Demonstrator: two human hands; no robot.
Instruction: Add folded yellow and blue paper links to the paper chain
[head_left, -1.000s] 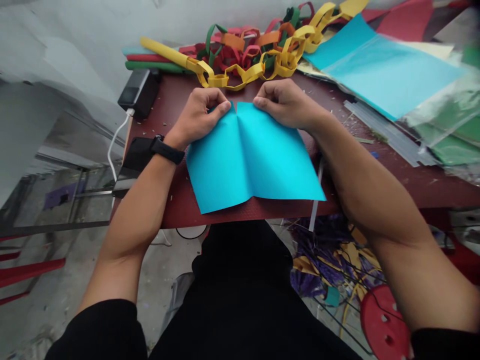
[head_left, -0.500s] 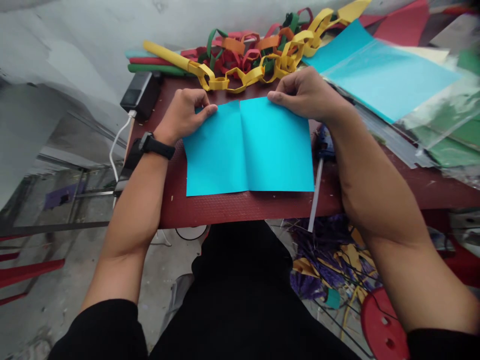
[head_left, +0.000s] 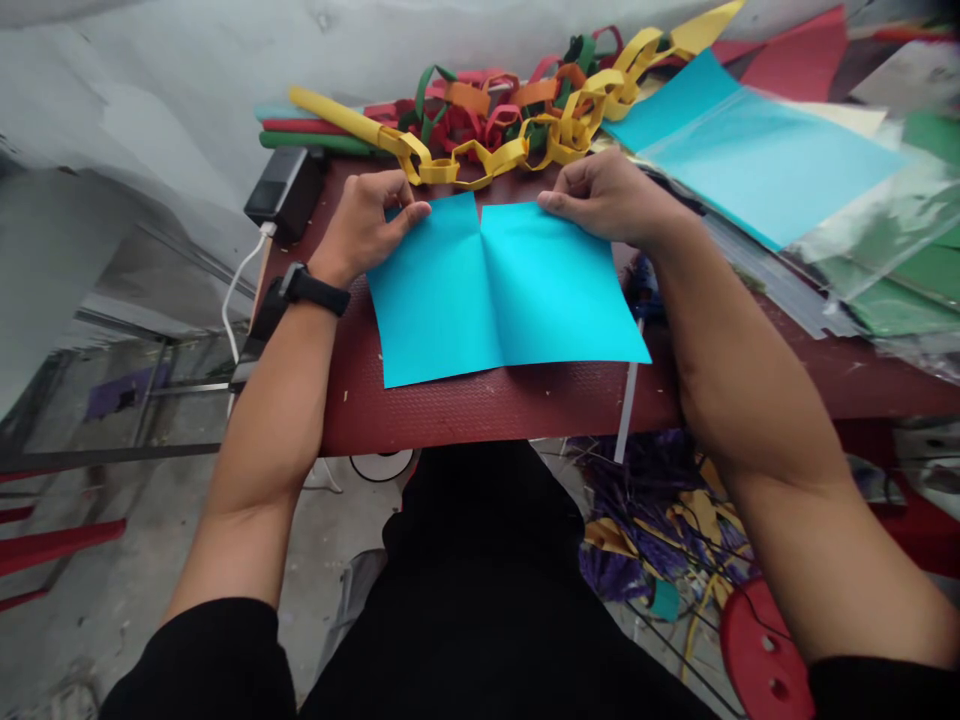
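A blue paper sheet [head_left: 502,290] with a centre crease lies on the dark red table [head_left: 480,405]. My left hand [head_left: 367,225] pinches its far left corner, fingers closed on the paper. My right hand [head_left: 607,198] pinches the far right part of the top edge in the same way. A black watch sits on my left wrist.
A paper chain [head_left: 517,115] of yellow, red, green and orange loops lies beyond the sheet. Blue sheets in plastic [head_left: 757,155] and green sheets [head_left: 915,290] lie at the right. A black charger block [head_left: 283,190] with a white cable sits at the far left corner. Paper scraps and a red stool [head_left: 757,650] are on the floor.
The sheet's top edge was pulled apart and laid flatter, then shifted slightly; both hands moved outward along the top edge and kept their pinch.
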